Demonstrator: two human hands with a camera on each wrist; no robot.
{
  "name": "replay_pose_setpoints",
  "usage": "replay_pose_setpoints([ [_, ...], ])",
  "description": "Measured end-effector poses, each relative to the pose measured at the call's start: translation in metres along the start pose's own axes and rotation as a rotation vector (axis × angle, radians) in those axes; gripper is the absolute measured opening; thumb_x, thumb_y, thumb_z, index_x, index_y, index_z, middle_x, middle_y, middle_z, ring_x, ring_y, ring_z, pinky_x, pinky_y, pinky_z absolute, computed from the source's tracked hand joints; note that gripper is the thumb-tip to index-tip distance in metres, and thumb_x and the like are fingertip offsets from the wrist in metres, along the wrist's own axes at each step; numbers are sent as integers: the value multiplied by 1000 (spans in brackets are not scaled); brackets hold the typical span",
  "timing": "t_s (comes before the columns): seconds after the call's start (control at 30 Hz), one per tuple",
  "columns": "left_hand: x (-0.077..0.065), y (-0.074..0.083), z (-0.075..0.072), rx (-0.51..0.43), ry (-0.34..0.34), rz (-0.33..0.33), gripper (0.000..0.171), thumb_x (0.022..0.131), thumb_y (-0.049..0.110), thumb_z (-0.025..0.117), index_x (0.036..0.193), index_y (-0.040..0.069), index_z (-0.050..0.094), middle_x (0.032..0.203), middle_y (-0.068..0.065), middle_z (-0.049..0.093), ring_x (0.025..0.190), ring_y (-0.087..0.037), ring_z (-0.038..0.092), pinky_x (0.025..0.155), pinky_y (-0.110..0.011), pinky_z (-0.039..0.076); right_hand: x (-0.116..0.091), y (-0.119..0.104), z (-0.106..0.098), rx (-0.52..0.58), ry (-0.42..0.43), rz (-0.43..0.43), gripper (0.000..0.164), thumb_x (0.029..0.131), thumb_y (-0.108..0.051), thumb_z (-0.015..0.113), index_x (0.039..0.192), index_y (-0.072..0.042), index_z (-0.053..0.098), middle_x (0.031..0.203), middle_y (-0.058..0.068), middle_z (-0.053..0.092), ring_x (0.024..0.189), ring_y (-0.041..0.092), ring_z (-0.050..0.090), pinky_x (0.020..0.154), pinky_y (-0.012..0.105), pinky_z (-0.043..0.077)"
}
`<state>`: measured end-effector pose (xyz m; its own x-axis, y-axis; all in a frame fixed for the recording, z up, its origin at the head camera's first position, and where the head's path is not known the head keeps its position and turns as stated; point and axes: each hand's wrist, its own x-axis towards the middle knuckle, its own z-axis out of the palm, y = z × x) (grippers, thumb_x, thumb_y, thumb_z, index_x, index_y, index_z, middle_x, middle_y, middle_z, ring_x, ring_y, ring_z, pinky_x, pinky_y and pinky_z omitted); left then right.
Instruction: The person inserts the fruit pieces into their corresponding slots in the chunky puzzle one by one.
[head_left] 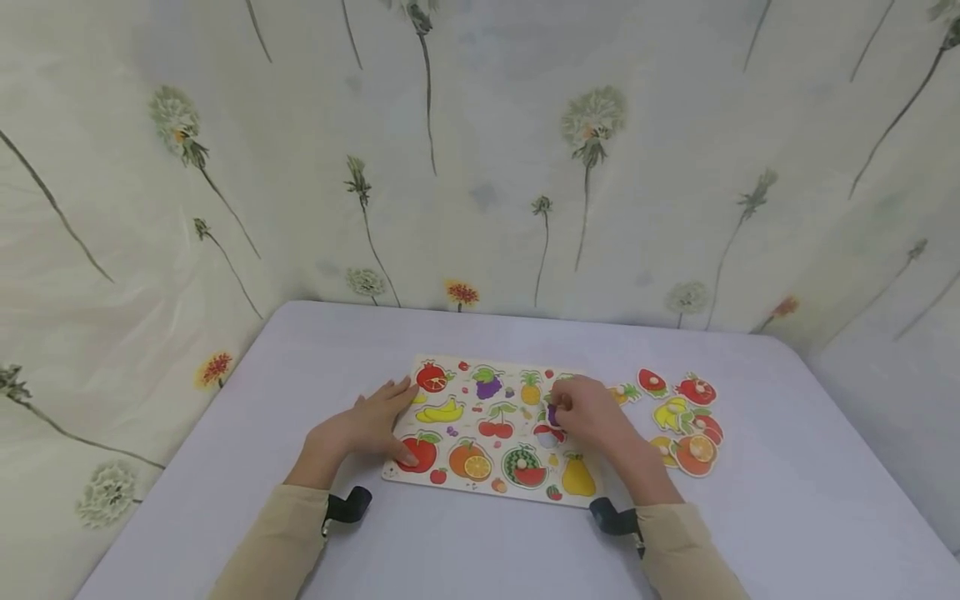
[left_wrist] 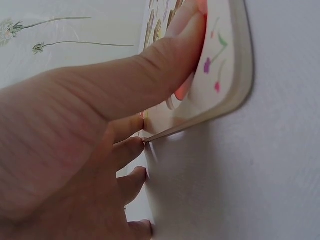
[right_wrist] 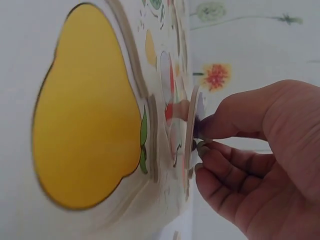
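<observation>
Between fingertips and thumb of the right hand point(head_left: 592, 412), pinches a purple piece point(right_wrist: 191, 125) just over the right part of the fruit board point(head_left: 468, 427), contact unclear. With left hand point(head_left: 362, 423) spread, rests thumb on the near-left apple point(head_left: 427, 452).

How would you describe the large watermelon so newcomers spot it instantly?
On the table lies a white board of fruit pictures. In its nearest row, the large watermelon sits between the orange and the yellow pear; unlike them, it has a striped green rind.
</observation>
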<state>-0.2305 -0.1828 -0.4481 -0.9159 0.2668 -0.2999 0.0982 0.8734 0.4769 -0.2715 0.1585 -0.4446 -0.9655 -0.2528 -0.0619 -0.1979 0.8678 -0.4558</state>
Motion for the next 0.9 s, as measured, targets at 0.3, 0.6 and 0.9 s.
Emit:
replay_pose_setpoints([
  [0.3, 0, -3, -1, 7, 6, 0, 107, 72, 39, 86, 158, 18, 27, 168, -5, 19, 156, -31, 10, 123, -64, 12, 10, -19, 5, 23, -3, -50, 7, 89, -14, 69, 95, -17, 70, 91, 2, 60, 84, 19, 54, 67, 26, 47],
  [0.6, -2, -4, 1, -7, 9, 6, 107, 72, 39, 86, 158, 17, 28, 168, -5, 20, 156, -31, 10, 123, -63, 12, 12, -37, 17, 60, -25, -55, 9, 89, -15, 71, 97, -16, 72, 90, 1, 61, 81, 18, 54, 64, 26, 48],
  [0.9, 0, -4, 0, -2, 22, 15, 107, 71, 39, 87, 158, 18, 28, 168, -5, 20, 157, -30, 10, 123, -64, 12, 26, -51, 23, 41, -54, -69, 6, 90, -13, 68, 89, -19, 70, 86, 0, 62, 80, 18, 55, 65, 27, 47],
])
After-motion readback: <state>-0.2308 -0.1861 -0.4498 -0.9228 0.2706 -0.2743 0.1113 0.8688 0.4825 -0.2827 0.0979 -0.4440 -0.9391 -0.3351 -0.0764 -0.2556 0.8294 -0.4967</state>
